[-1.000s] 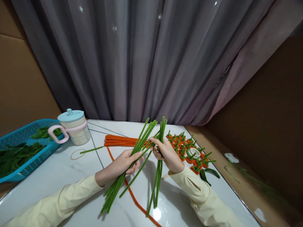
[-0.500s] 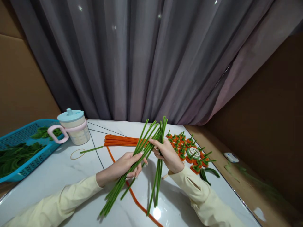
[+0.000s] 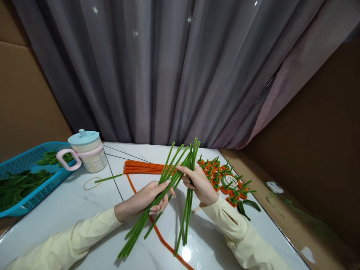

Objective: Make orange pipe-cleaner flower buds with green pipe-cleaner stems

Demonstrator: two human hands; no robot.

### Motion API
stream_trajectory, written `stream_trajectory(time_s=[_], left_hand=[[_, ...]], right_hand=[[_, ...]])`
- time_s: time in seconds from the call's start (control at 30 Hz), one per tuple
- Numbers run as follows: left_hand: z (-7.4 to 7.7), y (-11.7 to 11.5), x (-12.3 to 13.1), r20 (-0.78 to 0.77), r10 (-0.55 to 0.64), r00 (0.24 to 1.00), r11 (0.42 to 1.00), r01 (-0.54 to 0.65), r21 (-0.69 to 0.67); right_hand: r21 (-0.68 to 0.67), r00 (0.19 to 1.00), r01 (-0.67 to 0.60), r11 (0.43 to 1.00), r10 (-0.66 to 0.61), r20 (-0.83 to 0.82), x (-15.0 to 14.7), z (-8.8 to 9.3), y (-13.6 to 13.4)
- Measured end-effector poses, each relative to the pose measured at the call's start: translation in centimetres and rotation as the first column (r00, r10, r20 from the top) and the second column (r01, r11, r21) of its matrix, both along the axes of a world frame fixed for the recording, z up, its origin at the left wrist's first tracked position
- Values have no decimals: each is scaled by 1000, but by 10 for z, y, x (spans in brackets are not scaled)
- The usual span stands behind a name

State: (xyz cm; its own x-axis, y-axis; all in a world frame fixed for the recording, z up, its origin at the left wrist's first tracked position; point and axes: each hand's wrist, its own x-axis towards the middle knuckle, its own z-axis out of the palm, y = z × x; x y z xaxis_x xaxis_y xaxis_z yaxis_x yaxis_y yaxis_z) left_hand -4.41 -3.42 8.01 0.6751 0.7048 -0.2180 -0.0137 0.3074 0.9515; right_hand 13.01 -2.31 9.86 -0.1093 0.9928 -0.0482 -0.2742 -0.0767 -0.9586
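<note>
Several long green fuzzy stems (image 3: 138,232) lie slanted across my left hand (image 3: 154,195), whose thumb presses on them from above. My right hand (image 3: 198,182) holds a smaller group of green stems (image 3: 186,217) that hang down nearly upright, its index finger and thumb touching the upper part of the left bundle. The two groups cross near my right fingertips. Behind my hands, a bundle of orange stems (image 3: 143,167) lies on the white table (image 3: 92,210). One long orange stem (image 3: 165,244) curves over the table under the green ones.
At the left stand a blue basket (image 3: 36,193) of green leaf pieces and a lidded cup (image 3: 91,153). A rubber band (image 3: 92,183) lies near the cup. On the right are several small orange-and-green pieces (image 3: 215,176), a tape roll (image 3: 230,182) and two green leaves (image 3: 251,204).
The tops of the green stems in my left hand have shifted very slightly left. Both hands keep nearly the same place and hold.
</note>
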Motion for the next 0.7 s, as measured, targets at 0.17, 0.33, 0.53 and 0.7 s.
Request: stream_trajectory(time_s=[0.17, 0.33, 0.53, 0.7], left_hand=[[-2, 2, 0, 28, 20, 999, 999, -19, -32], [-3, 3, 0, 35, 49, 998, 998, -47, -46], [-4, 4, -1, 8, 62, 998, 996, -62, -60], [-5, 4, -1, 19, 33, 999, 999, -32, -44]], right_hand=[[-29, 998, 30, 999, -31, -47, 0, -1, 0], [-38, 997, 40, 998, -42, -64, 0, -1, -1], [-39, 998, 35, 999, -37, -59, -1, 0, -1], [-22, 999, 29, 999, -30, -38, -1, -2, -1]])
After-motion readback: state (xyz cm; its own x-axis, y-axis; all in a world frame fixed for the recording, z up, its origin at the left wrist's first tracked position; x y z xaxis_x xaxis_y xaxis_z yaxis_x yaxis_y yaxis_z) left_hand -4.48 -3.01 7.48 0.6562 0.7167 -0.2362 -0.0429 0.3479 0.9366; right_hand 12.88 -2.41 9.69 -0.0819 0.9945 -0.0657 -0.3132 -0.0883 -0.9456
